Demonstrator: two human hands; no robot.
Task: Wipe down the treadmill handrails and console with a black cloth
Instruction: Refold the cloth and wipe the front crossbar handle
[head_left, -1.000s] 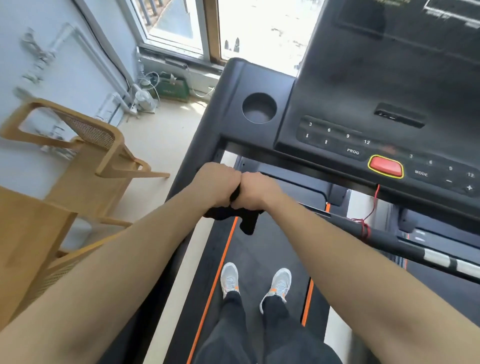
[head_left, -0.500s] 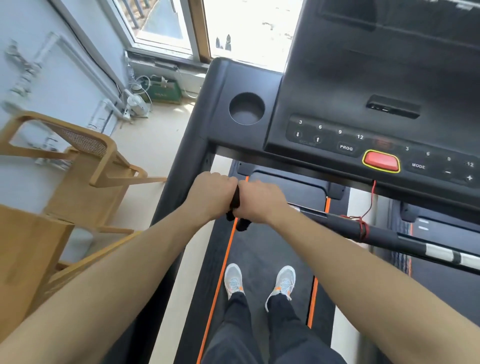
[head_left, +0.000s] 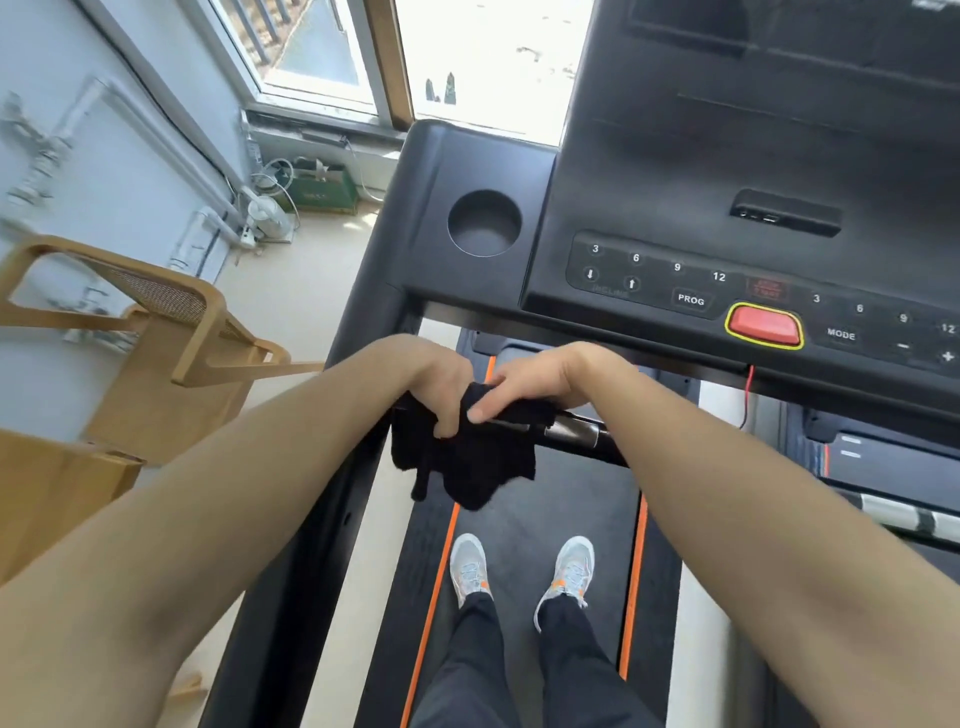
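A black cloth (head_left: 467, 457) hangs over the left end of the treadmill's front handrail (head_left: 576, 434), most of it drooping below the bar. My left hand (head_left: 441, 382) grips the cloth from the left, fingers curled into it. My right hand (head_left: 540, 382) rests on the cloth and the bar just to the right, thumb pressed onto the fabric. The black console (head_left: 727, 208) with its number buttons and a red stop button (head_left: 763, 325) rises beyond the hands. A round cup holder (head_left: 483, 223) sits at the console's left.
My feet in grey shoes (head_left: 519, 571) stand on the belt between orange stripes. A red safety cord (head_left: 748, 395) hangs from the console. A wooden chair (head_left: 171, 332) stands left of the treadmill, with a window and pipes behind it.
The cloth, bunched tightly between both fists before, has spread out and now hangs loosely over the bar. My hands have moved slightly apart and the right hand's fingers have loosened.
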